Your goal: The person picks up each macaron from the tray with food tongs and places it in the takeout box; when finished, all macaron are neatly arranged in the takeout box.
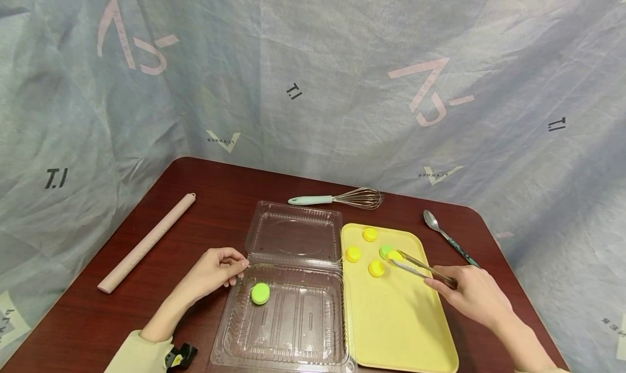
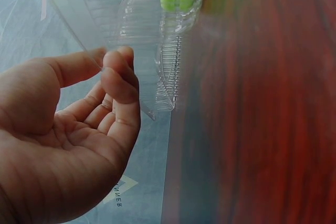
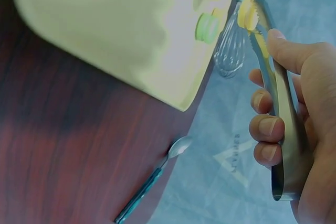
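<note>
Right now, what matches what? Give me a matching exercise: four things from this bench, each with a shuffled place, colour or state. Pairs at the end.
Things
1. Tongs
2. Tray
3. Container
4. Whisk

Descriptions
A. Clear, lid open, one green macaron inside
B. Lies just beyond the lid
C. Holding a yellow macaron
D. Yellow, rounded corners

Pairs: 1-C, 2-D, 3-A, 4-B

Surface (image 1: 215, 210): dark reddish-brown, wood-grained, slight sheen, far corners rounded. Blue-grey cloth (image 1: 337, 41) hangs behind and along both sides, creased and wrinkled, bearing pink, black and pale yellow-green print (image 1: 430, 85).
</note>
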A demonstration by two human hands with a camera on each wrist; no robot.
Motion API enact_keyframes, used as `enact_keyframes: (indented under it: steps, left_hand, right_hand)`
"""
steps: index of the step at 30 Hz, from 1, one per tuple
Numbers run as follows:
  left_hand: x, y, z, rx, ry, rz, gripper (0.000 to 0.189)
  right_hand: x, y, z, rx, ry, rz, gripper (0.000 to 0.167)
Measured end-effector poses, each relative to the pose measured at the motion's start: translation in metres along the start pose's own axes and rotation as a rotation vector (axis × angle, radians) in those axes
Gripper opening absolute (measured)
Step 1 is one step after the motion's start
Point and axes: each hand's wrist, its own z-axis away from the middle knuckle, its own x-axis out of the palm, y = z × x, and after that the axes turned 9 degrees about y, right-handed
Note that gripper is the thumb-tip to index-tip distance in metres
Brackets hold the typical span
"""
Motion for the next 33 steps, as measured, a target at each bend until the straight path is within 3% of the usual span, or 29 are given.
enact_keyframes:
  steps: [6,24,33]
  left_hand:
    - [0.0,0.0,0.0,-0.003,0.002,-0.005,0.018]
    - [0.0,0.0,-0.001,-0.002,-0.003,-0.01,0.019]
    - [0.0,0.001,0.0,-0.015,0.002,-0.019,0.018]
  right_hand:
    - [0.002,-0.011,-0.01,-0.019,-0.008,-0.02,0.012]
    - [0.004,-0.048,-0.031,-0.053,-0.018,-0.079,0.025]
    - [0.006,-0.066,-0.04,-0.134,0.013,-0.105,0.017]
